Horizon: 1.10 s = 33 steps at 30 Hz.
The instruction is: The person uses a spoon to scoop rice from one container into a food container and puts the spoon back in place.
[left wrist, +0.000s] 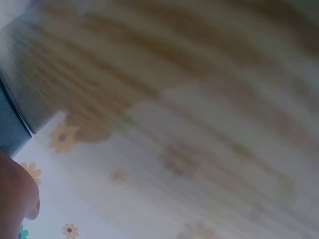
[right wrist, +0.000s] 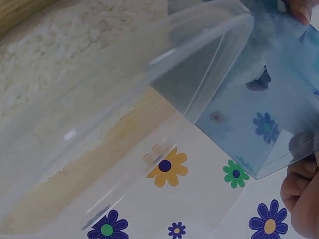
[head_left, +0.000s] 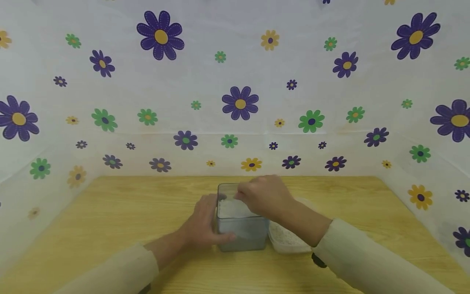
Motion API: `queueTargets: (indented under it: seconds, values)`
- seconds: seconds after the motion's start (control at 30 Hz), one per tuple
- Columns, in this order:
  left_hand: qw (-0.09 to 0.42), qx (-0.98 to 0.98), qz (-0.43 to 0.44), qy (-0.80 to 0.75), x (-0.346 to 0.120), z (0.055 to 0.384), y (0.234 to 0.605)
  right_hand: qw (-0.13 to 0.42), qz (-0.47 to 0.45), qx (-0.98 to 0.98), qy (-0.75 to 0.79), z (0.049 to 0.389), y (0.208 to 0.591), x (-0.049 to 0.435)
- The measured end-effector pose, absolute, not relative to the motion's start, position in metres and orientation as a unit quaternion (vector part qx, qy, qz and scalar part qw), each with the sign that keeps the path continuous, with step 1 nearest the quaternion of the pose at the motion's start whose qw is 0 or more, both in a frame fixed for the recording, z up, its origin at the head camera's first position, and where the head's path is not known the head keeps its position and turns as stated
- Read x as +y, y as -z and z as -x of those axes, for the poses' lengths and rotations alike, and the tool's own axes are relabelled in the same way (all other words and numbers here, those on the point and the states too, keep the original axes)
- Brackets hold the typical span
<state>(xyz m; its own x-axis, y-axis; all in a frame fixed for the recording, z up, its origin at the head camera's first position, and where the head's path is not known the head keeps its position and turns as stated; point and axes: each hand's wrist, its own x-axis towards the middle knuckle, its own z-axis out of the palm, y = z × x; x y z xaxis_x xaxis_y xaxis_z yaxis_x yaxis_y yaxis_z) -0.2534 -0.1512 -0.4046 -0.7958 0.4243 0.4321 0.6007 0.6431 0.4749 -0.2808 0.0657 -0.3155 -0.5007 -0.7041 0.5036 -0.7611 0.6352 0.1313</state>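
Observation:
A bluish see-through square container stands on the table with white rice inside. My left hand grips its left side, the thumb lying across the front wall. Over the container's open top, my right hand is bent down with fingers curled at the rim. Whatever those fingers may hold is hidden; I cannot tell. In the right wrist view the curled right hand shows at the blue container's rim, with a fingertip of the left hand at the top. A clear plastic tub of rice sits under my right forearm.
The wood-grain table is enclosed by white sheets printed with flowers, at the back and both sides. The clear tub stands close beside the blue container's right wall.

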Motion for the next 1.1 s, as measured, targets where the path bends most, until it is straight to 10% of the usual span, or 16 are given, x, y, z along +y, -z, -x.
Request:
queueTargets:
  seconds: [0.37,1.1]
  values:
    - [0.139,-0.898,0.284,0.307,-0.150,0.257,0.407,0.154,-0.427,-0.887,-0.084,0.287,0.312,0.067]
    - [0.183,-0.886,0.304,0.298,-0.151,0.259,0.417,0.220,-0.352,-0.896,-0.156,0.284,0.326,0.073]
